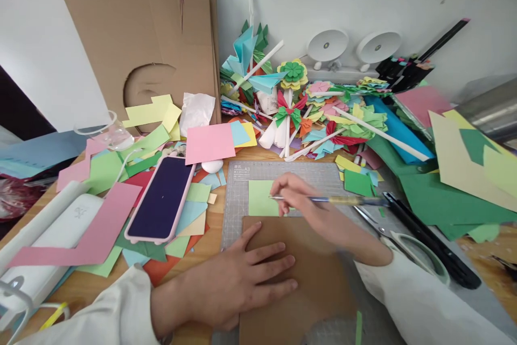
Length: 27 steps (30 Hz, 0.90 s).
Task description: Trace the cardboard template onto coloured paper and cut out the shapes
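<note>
My left hand [246,275] lies flat with its fingers spread on a piece of brown cardboard [315,259], near the cardboard's left edge. Above the cardboard's top edge, my right hand [302,202] is closed around a thin pen [347,201], whose tip points left. Under that tip is a light green paper square [259,198] on the grey cutting mat [238,186]. The cardboard overlaps the mat and touches the square's lower edge.
A phone [160,199] lies among paper scraps at left. Scissors [404,245] and a black cutter [436,248] are at right. Paper flowers [293,73] are heaped behind the mat beside upright cardboard [161,22]. A white power strip [72,221] sits at far left.
</note>
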### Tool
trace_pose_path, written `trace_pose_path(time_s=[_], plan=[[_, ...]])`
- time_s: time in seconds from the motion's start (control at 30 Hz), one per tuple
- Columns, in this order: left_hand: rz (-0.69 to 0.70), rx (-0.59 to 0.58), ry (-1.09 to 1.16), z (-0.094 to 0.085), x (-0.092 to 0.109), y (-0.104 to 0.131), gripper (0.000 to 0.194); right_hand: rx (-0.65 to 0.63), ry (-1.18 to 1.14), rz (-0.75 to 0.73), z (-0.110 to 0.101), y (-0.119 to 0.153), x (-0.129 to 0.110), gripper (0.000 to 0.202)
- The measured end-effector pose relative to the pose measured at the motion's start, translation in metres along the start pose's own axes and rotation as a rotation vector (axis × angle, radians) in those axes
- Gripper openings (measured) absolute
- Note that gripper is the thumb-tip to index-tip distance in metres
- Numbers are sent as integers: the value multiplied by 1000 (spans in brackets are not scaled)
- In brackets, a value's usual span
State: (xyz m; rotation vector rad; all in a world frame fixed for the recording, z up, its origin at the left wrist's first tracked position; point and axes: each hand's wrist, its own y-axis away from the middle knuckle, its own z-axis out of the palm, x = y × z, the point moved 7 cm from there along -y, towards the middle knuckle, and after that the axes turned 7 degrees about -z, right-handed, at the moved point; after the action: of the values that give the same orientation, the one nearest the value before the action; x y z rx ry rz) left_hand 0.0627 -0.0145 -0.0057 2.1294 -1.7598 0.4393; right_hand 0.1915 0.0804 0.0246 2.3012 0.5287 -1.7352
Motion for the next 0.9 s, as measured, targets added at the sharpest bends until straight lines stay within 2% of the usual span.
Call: trace_pose_path(time_s=[0.07,0.2,0.4,0.53,0.67,0.9], plan=[[3,3,2,0,0,0,70,-50,-3,13,18,-12,4,14],[2,35,-8,2,0,1,69,-85,-44,69,42,-28,23,16],[14,71,-6,0,0,2,69,23,191,15,42,-31,35,34],[8,62,-2,-2,0,2,70,16,214,-66,44,-32,32,30],[6,86,9,-2,0,1,67,1,243,-69,45,-32,32,28],[-3,60,3,-1,0,1,71,25,286,-96,43,-30,30,28]])
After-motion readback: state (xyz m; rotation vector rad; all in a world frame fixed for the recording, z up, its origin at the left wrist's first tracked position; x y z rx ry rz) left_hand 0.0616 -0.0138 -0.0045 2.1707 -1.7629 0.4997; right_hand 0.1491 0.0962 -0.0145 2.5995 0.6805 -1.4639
